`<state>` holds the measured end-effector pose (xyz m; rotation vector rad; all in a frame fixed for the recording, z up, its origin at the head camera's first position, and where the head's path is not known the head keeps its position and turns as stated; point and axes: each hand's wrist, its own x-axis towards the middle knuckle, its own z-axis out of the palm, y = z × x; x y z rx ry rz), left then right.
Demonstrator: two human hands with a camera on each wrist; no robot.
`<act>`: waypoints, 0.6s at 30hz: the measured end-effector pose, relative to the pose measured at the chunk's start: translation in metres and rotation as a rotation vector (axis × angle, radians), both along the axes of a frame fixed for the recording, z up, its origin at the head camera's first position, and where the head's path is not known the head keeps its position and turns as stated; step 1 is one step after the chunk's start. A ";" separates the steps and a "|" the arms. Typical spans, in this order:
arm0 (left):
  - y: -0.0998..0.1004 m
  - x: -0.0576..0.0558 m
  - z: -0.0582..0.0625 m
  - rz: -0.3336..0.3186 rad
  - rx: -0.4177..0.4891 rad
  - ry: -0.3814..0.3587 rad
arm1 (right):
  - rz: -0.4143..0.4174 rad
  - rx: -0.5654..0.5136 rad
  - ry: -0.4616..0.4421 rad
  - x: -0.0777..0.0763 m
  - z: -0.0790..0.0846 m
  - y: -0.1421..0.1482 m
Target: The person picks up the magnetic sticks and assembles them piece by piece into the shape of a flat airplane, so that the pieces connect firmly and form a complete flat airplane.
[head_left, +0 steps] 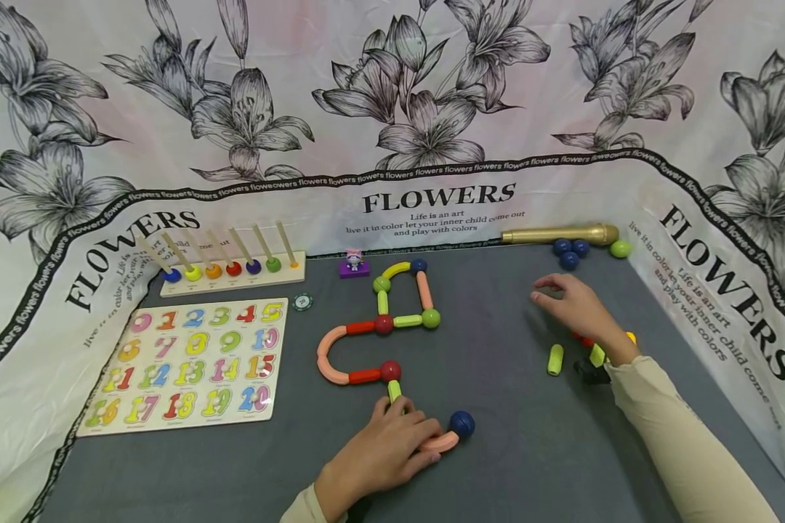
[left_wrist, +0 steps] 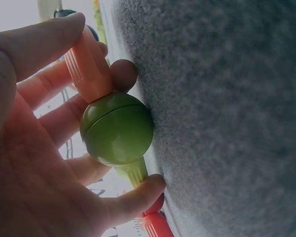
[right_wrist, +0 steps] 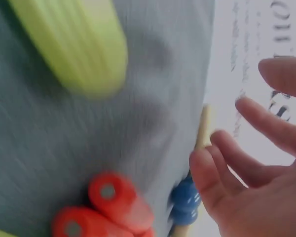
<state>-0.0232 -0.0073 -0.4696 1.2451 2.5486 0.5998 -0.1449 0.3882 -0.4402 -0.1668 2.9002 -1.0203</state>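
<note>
Pinches with the left hand [head_left: 387,447] a salmon curved rod [head_left: 441,442] touching a green ball [left_wrist: 117,129], towards the desk [head_left: 517,472]'s front edge; holds the right hand [head_left: 577,311] loosely spread, seemingly empty (blurred wrist view), near the right edge, between a light-green rod [head_left: 555,359] and blue balls [head_left: 568,260] by the far right corner

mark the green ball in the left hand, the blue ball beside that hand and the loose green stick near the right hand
Green ball [left_wrist: 119,137]: left wrist view, on its front, below the seam
Blue ball [head_left: 461,423]: head view, centre of its visible side
Green stick [head_left: 555,360]: head view, midway along its length
</note>
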 end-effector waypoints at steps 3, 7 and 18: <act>0.000 -0.001 -0.001 -0.008 0.001 0.006 | -0.037 0.040 0.020 -0.020 -0.001 0.016; 0.000 -0.002 -0.001 -0.018 -0.001 0.016 | -0.092 0.073 0.039 -0.038 -0.002 0.033; 0.001 -0.002 -0.001 -0.008 -0.003 -0.010 | -0.128 0.086 0.056 -0.027 0.002 0.052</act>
